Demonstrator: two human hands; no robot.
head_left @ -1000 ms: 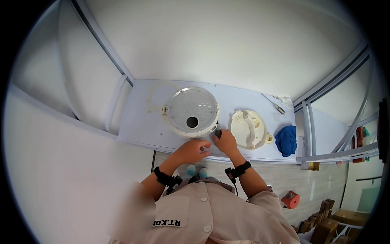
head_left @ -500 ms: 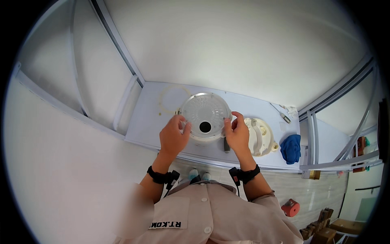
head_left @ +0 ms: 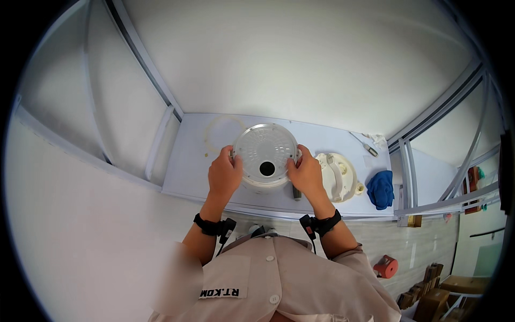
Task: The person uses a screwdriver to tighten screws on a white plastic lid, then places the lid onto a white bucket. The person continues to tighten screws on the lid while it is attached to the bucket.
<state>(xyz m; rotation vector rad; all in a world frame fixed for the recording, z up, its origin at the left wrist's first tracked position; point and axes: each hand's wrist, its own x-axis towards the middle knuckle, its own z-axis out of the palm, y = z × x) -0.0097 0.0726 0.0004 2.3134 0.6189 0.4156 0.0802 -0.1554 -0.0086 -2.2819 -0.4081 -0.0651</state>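
Observation:
In front of me stands a round, cream-coloured appliance body topped by a shiny silver metal disc with a black round spot near its front edge. My left hand grips its left side, thumb over the rim. On the opposite side my right hand holds the rim the same way, fingers partly hidden behind it. A dark-handled tool lies partly under my right hand. Right of that hand rests a cream lid with a curved handle across it.
A thin pale ring lies at the table's back left, a tiny yellowish piece near it. A screwdriver, crumpled white tissue and blue cloth are at the right. Metal frame posts border the table.
Both hands have closed in on the sides of the appliance body; before, their fingers were looser at its rim. My view has shifted slightly.

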